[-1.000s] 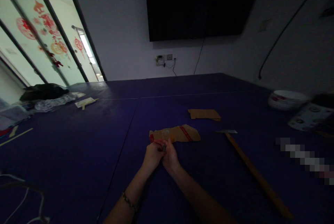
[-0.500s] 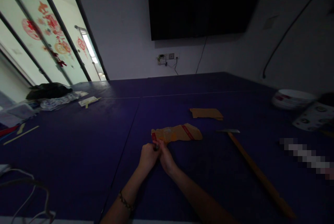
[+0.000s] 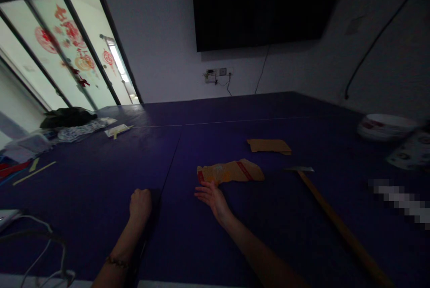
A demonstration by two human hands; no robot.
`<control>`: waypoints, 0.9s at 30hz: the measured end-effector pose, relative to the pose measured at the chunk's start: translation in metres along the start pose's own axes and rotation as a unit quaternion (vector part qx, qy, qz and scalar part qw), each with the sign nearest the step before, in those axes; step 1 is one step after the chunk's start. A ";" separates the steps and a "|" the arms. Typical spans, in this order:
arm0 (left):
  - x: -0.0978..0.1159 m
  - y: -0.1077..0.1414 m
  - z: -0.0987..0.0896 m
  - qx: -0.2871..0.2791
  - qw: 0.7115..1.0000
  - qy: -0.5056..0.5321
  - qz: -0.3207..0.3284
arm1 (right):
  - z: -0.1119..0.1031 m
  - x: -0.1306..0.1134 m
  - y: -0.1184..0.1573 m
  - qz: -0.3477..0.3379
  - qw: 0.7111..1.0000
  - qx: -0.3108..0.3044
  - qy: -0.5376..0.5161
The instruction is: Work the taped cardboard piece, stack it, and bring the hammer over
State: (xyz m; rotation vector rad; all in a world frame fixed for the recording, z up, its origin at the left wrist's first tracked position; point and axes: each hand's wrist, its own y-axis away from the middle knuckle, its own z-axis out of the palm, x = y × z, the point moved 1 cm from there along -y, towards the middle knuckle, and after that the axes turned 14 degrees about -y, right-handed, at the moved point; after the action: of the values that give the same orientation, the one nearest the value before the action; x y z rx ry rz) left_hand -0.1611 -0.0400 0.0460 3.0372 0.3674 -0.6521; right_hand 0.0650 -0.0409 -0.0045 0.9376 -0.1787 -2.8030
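My left hand (image 3: 140, 206) is curled into a fist over the purple table, left of the seam. Whatever it may hold is hidden by the fingers. A beaded bracelet (image 3: 116, 262) circles that wrist. My right hand (image 3: 214, 200) is open, its fingers stretched out to the left and nothing seen in it. Just beyond its fingertips lies a torn piece of brown cardboard (image 3: 230, 172) with red stripes and an orange patch. Farther back is a folded brown cardboard piece (image 3: 269, 146). To the right lies a hammer (image 3: 336, 223) with a long wooden handle and a thin metal head.
A bowl (image 3: 384, 127) and a patterned container (image 3: 408, 151) stand at the right, near a pixelated strip (image 3: 403, 198). On the left are white cables (image 3: 63, 256), yellow strips (image 3: 35, 173), a clear plastic box (image 3: 27, 147) and a dark bag (image 3: 69, 118).
My hands were together at the cardboard's near edge, around something small. The left has moved away to the left, closed; the right stayed near the cardboard and its fingers straightened.
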 end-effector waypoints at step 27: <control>-0.005 0.014 0.013 0.046 0.998 -0.027 -0.034 | 0.001 0.000 0.001 0.005 1.000 -0.001 0.001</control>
State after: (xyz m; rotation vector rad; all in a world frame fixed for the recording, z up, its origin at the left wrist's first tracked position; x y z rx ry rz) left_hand -0.1677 -0.0560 0.0354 3.0992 0.4535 -0.7734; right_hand 0.0644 -0.0414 -0.0043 0.9377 -0.1803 -2.7929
